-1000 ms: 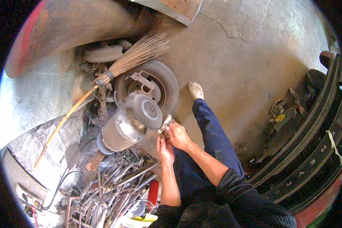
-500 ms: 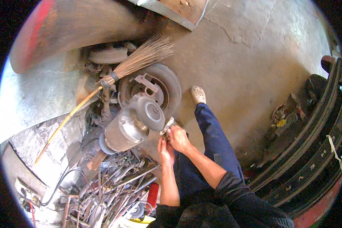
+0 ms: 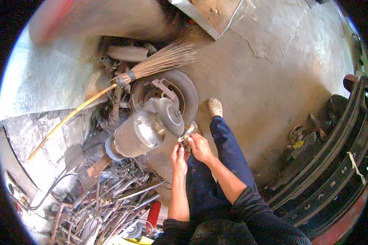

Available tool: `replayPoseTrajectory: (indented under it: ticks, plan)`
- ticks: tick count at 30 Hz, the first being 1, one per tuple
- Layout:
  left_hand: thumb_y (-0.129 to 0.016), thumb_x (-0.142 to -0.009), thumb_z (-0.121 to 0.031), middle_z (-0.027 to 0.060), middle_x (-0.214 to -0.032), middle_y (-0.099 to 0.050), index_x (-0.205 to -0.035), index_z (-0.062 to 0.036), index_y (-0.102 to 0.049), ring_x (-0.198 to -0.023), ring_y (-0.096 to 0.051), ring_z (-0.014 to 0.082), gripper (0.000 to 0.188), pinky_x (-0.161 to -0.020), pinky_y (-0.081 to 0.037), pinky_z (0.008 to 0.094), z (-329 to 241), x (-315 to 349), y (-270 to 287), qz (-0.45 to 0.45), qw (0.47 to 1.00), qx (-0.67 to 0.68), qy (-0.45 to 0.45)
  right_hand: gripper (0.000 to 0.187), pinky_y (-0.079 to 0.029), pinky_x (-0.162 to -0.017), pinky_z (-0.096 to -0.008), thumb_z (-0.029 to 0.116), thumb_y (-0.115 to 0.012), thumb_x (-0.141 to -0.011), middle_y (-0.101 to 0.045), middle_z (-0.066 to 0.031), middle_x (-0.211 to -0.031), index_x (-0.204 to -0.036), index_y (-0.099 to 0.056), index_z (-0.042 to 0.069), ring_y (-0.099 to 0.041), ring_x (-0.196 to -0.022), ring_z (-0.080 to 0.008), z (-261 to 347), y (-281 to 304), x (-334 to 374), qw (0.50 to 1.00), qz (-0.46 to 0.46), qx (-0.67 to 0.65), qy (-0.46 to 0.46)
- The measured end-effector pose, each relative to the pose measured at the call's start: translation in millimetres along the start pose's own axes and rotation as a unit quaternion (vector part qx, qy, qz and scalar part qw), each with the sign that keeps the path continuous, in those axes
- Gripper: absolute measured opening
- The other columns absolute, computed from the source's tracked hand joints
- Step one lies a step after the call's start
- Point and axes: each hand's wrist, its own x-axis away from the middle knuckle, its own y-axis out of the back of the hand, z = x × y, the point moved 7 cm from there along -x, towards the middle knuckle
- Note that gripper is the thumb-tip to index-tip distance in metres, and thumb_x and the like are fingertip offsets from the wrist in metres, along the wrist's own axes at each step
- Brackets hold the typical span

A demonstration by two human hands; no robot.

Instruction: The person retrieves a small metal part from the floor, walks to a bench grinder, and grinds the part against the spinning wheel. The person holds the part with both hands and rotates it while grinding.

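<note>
A bench grinder (image 3: 135,136) with a grey metal body sits at centre left. Its round grinding wheel (image 3: 168,117) is on the end nearest my hands. Just beyond the wheel's near edge is a small, pale metal piece (image 3: 188,133) of irregular shape. My right hand (image 3: 200,148) has its fingers closed on this piece. From the lower left my left hand (image 3: 178,160) pinches its near end. Whether the piece touches the wheel I cannot tell. My fingers hide much of it.
Behind the grinder stand a tyred wheel (image 3: 191,90) and a straw broom (image 3: 163,61) with a long yellow handle. Scrap metal rods (image 3: 110,204) pile up at lower left. Long dark car bumpers (image 3: 327,171) line the right side. My foot in a beige clog (image 3: 215,107) rests on the concrete floor.
The view has shifted slightly, so the surroundings sit differently in the picture. Both hands keep hold of the metal piece close to the grinding wheel, with a small change in finger position.
</note>
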Motion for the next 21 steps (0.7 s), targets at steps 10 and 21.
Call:
replayPoseTrajectory:
  ticks: [10, 21]
  plan:
    - [-0.047, -0.095, -0.012, 0.0035, -0.1, -0.059, -0.122, 0.0017, -0.051, -0.082, -0.053, 0.01, 0.03, -0.076, -0.046, 0.0254, 9.5, -0.6, 13.8, 0.061, 0.995, 0.028, -0.075, 0.023, -0.044, -0.068, -0.0426, 0.019, -0.046, -0.093, -0.055, -0.02, -0.08, -0.095, -0.055, -0.003, -0.056, -0.077, -0.0384, 4.2, -11.6, 15.1, 0.994, -0.011, 0.096, 0.048]
    - [-0.048, -0.095, -0.011, 0.0055, -0.105, -0.059, -0.118, -0.001, -0.051, -0.087, -0.057, 0.0118, 0.025, -0.077, -0.05, 0.0282, -0.3, 4.8, 21.4, 0.081, 0.994, 0.073, -0.027, 0.023, -0.044, -0.075, -0.0455, 0.018, -0.045, -0.093, -0.058, -0.0224, -0.087, -0.094, -0.057, -0.001, -0.056, -0.085, -0.0414, 1.9, -27.1, 21.5, 0.999, 0.015, 0.049, -0.013]
